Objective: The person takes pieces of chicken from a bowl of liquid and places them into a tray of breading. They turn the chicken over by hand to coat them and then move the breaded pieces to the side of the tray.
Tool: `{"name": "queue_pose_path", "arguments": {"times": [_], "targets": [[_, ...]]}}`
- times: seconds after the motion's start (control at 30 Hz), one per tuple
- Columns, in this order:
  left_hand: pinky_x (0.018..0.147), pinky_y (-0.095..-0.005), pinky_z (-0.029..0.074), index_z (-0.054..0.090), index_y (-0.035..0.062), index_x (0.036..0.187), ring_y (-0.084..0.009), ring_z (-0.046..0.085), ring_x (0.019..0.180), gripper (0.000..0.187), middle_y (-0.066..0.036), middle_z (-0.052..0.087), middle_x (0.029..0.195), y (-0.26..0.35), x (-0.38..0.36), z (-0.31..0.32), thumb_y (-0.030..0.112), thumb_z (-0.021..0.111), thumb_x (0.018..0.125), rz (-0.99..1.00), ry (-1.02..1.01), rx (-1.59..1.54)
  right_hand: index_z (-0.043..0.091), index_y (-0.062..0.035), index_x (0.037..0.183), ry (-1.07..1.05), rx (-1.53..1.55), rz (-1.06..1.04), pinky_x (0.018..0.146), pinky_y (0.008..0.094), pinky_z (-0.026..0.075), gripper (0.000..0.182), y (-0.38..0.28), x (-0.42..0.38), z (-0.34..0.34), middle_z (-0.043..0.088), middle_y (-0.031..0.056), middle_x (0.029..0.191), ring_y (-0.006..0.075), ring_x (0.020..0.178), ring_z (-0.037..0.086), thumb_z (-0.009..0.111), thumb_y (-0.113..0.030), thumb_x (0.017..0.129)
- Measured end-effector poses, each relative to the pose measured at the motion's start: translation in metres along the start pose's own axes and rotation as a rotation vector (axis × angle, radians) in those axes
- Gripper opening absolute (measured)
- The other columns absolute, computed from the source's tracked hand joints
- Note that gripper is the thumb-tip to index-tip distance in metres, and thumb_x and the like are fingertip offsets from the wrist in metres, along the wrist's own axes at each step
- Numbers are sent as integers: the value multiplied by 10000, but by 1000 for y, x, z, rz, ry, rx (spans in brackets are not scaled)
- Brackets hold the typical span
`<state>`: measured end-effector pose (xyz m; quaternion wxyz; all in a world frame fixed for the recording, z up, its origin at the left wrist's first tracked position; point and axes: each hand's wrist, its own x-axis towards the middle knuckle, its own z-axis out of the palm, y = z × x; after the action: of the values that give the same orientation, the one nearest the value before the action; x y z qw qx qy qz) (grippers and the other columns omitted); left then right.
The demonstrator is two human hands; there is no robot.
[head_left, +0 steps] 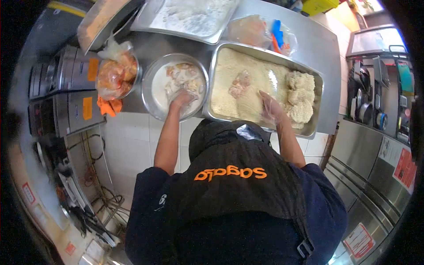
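My left hand reaches into a round metal bowl of milky white liquid. It touches pale pieces of raw meat, probably chicken; its fingers are partly sunk among them, so their grip is hidden. My right hand, in what looks like a thin clear glove, rests at the crumbs in a deep metal tray, fingers stretched out and holding nothing. A bare pinkish meat piece lies on the crumbs left of that hand. Several crumb-coated pieces are stacked along the tray's right end.
A pan of white flour stands behind the bowl. Left of the bowl, a clear bag of orange-red marinated pieces sits in a container above an orange cloth. Plastic bags lie behind the tray. Steel cabinets stand at right.
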<state>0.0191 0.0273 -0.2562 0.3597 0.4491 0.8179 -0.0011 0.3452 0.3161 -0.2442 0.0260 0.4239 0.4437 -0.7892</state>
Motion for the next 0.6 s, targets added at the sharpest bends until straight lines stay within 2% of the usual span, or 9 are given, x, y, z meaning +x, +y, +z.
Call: {"name": "queue_pose_path", "arguments": {"times": [0.07, 0.13, 0.2, 0.3, 0.4, 0.43, 0.5, 0.57, 0.6], "targets": [[834, -426, 429, 645, -25, 904, -335, 610, 867, 483, -245, 619, 941, 54, -43, -61, 432, 581, 763, -114, 33, -380, 510, 8, 1192, -37, 139, -13, 840, 320, 429, 557, -30, -2, 1, 579, 127, 1144, 236, 1027, 530, 469, -452, 881], [819, -400, 448, 640, -17, 928, -302, 619, 849, 454, -212, 631, 948, 58, -43, -68, 399, 617, 749, -175, 16, -394, 509, 3, 1198, -83, 282, -30, 850, 328, 423, 546, -71, -3, 5, 566, 128, 1165, 238, 1042, 523, 487, -437, 875], [801, -369, 471, 628, 4, 981, -262, 619, 872, 367, -171, 645, 929, 58, -42, -73, 282, 649, 741, -240, 42, -419, 510, 7, 1200, 212, -867, -140, 874, 357, 409, 528, -116, -2, 12, 515, 117, 1237, 251, 1080, 500, 536, -392, 854], [724, -347, 513, 607, 2, 1022, -238, 628, 842, 360, -136, 653, 912, 53, -48, -79, 188, 672, 721, -29, 150, -401, 520, -36, 1212, 368, -771, -104, 892, 362, 401, 480, -121, 38, 33, 517, 119, 1238, 263, 1075, 512, 541, -356, 855], [678, -322, 540, 600, -10, 1027, -213, 635, 808, 342, -120, 650, 912, 34, -48, -71, 122, 671, 720, 108, 297, -567, 555, -73, 1189, 230, -632, -363, 895, 325, 400, 456, -81, 139, 37, 580, 116, 1151, 228, 1035, 543, 547, -371, 844], [678, -322, 540, 600, -10, 1027, -213, 635, 808, 342, -120, 650, 912, 37, -56, -74, 122, 671, 720, 99, 296, -570, 583, -74, 1121, 132, -668, -290, 893, 356, 403, 474, -66, 172, 42, 584, 148, 1132, 265, 1044, 540, 494, -443, 837], [683, -305, 552, 588, -10, 1054, -184, 635, 829, 345, -95, 644, 961, 48, -76, -89, 34, 654, 718, -100, 302, -1064, 610, -75, 1053, 29, -703, -219, 891, 387, 406, 522, -73, 179, 71, 587, 179, 1112, 301, 1053, 537, 441, -515, 830], [706, -304, 548, 575, -2, 1080, -177, 630, 849, 368, -87, 636, 989, 40, -80, -89, 8, 647, 719, -105, 335, -1328, 613, -75, 1017, -123, -1484, -6, 868, 383, 422, 547, -122, 112, 118, 597, 176, 1077, 294, 1026, 555, 431, -553, 825], [729, -302, 545, 563, 5, 1107, -170, 625, 869, 395, -79, 627, 1016, 33, -85, -89, -18, 640, 720, -108, 368, -1586, 600, -83, 1055, 1, -1529, -72, 875, 388, 418, 564, -126, 83, 135, 593, 171, 1091, 292, 1053, 542, 425, -566, 824]]}}
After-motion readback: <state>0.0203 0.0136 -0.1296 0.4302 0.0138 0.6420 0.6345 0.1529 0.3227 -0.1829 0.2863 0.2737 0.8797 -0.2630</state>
